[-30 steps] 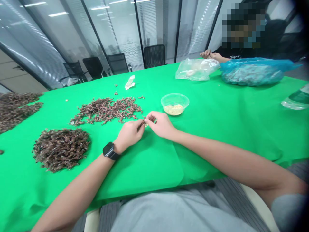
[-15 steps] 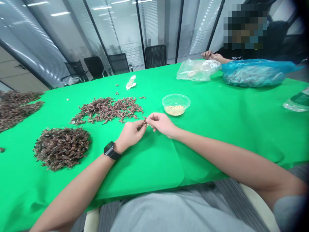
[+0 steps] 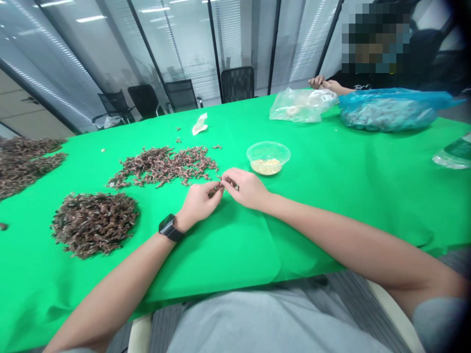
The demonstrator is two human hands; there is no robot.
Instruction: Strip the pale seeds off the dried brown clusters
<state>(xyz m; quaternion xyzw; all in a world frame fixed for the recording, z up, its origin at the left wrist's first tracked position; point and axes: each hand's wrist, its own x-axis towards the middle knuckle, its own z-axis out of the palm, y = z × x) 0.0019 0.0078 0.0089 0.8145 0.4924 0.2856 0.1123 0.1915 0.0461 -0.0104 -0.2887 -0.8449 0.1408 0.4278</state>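
Note:
My left hand (image 3: 200, 200), with a black watch on its wrist, is closed in a pinch over the green cloth. Its fingertips meet those of my right hand (image 3: 247, 189), which is pinched too. Between them is a small brown dried piece, mostly hidden by the fingers. Just beyond lies a loose, spread pile of similar brown dried pieces (image 3: 165, 165). A taller brown heap (image 3: 95, 224) stands left of my left forearm. Behind my right hand is a clear plastic bowl (image 3: 268, 149) with pale, grain-like bits in the bottom.
More brown heaps (image 3: 29, 166) lie at the far left. A crumpled white tissue (image 3: 199, 124), a clear plastic bag (image 3: 300, 105) and a full blue bag (image 3: 390, 112) sit toward the back. Another person's hands (image 3: 326, 84) are beyond the bags. At right lies a plastic bottle (image 3: 454, 153).
My right hand's fingers have curled over the pinch point, covering more of the small brown piece. My left hand stays nearly in place.

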